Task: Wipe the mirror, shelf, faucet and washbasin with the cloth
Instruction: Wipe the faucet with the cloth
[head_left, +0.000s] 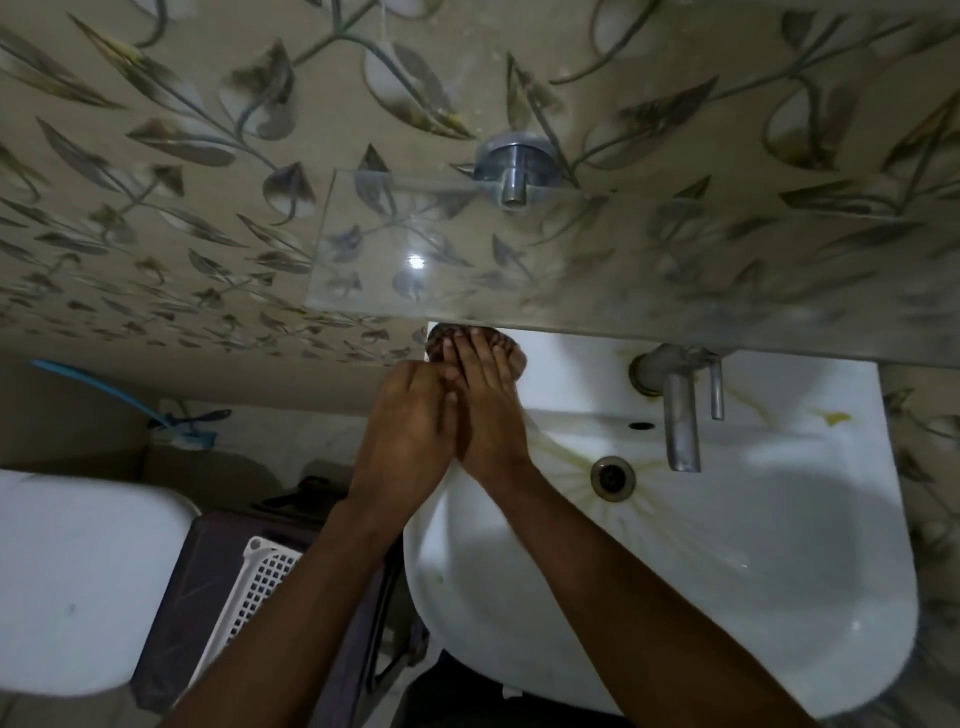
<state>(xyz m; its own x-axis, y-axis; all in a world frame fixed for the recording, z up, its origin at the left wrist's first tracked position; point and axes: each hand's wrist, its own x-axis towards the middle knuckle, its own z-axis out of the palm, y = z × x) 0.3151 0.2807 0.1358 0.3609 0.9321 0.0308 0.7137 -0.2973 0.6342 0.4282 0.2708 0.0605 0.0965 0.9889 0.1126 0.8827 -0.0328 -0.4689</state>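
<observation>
While both arms reach in from the near edge, the leaf-patterned wall (156, 156) fills the far side of the room. Below it on the right sits the white basin (727, 545), its rim stained yellow around the drain (613, 478). To the left stands a white toilet (78, 582), with a dark bin (218, 561) and a white basket (265, 582) between it and the basin. A glass shelf (467, 249) juts out from the wall above the basin, held by a metal bracket (514, 174). The faucet (680, 415) hangs over the far rim of the basin, right of the hands. A blue brush (156, 410) leans at the far left by the wall.

The right hand (488, 410) lies with fingers straight, pressing the brown patterned cloth (441, 340) against the basin's far left corner, just under the shelf edge. The left hand (410, 421) lies touching it on the left, fingers curled; its grip is hidden, so I cannot tell whether it holds the cloth.
</observation>
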